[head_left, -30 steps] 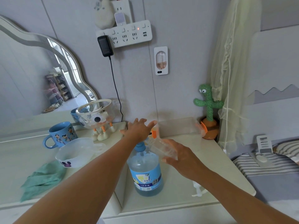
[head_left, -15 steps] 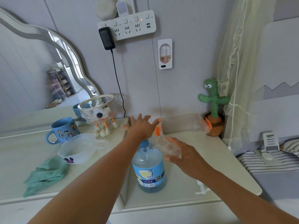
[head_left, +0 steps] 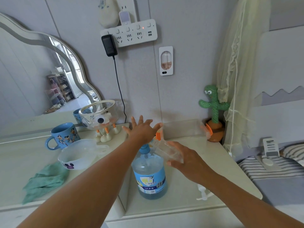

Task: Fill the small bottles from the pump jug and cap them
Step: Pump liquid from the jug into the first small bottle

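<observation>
A blue pump jug (head_left: 149, 176) with a blue label stands on the white cabinet top (head_left: 205, 163). My left hand (head_left: 141, 129) lies flat over the jug's pump head, fingers spread and straight, and hides the pump. My right hand (head_left: 185, 160) grips a small clear bottle (head_left: 166, 149), tilted with its neck up against the pump beside an orange part (head_left: 158, 135). A white pump cap (head_left: 203, 193) lies on the cabinet beside my right forearm.
A clear plastic box (head_left: 184, 128) sits at the back by a green cactus toy (head_left: 213, 111). On the left stand a blue mug (head_left: 63, 135), a white bowl (head_left: 77, 155), a glass bowl on duck feet (head_left: 98, 116) and a green cloth (head_left: 44, 180). A bed lies to the right.
Both hands keep the same hold at the pump. Only the view shifts slightly.
</observation>
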Demonstrator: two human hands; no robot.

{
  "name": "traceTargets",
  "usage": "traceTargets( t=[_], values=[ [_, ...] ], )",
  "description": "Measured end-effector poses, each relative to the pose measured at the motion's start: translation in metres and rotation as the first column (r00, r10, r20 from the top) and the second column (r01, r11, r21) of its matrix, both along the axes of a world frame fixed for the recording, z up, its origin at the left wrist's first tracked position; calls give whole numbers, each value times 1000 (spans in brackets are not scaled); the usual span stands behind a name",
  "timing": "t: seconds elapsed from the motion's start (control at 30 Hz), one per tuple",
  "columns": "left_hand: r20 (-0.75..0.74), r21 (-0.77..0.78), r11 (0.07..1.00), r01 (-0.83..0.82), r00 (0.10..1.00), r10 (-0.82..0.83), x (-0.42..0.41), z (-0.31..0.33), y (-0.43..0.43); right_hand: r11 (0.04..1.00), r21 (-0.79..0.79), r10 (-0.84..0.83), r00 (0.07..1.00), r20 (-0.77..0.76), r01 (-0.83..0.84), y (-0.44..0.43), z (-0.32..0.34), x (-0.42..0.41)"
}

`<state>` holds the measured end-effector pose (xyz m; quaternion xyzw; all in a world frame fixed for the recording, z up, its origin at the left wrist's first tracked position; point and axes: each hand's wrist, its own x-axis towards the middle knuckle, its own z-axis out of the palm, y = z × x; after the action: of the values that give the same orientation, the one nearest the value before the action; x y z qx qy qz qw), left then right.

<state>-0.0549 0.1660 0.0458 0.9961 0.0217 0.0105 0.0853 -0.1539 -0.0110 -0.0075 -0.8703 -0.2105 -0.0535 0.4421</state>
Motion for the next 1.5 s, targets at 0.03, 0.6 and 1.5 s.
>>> traceTargets(
  t=[0.03, 0.6, 1.5],
  values=[
    [-7, 2, 1000, 1, 1000, -1, 2, -1, 0, 1000, 5, -1, 1000, -4, 1, 0, -3, 3],
    [18, -19, 1000, -8, 1000, 9, 1, -1, 2, 1000, 15, -1, 1000, -11, 2, 0, -2, 2],
    [-2, -56, 998, -5, 1000, 5, 4, -3, 1, 1000, 21, -13, 1000, -8, 13, 1, -12, 5]
  ],
)
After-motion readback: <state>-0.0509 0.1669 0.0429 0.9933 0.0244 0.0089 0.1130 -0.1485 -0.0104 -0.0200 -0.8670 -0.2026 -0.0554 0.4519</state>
